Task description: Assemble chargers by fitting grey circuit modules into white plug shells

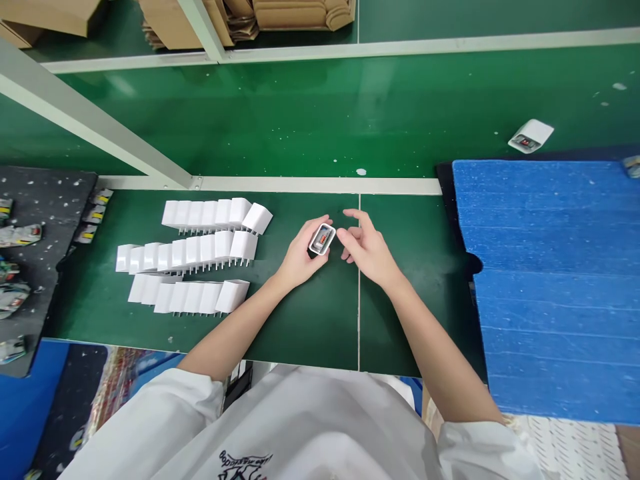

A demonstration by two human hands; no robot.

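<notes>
My left hand [302, 255] grips a small white plastic charger housing [322, 239], its hollow end turned up toward me. Inside that opening some circuit parts with a bit of orange-red show. Just to the right, my right hand [369, 249] is open and holds nothing, its thumb and fingers apart near the housing. On the green table left of my hands, white housings with metal prongs stand in three rows: a back row [209, 214], a middle row [186, 254] and a front row [190, 297].
A blue mat [545, 280] covers the right side, with another white housing [531, 136] behind it. At the left lies a dark board [37, 200] carrying circuit pieces. A white metal post [100, 120] slants down to the table's back rail; cardboard [300, 15] sits on the shelf above.
</notes>
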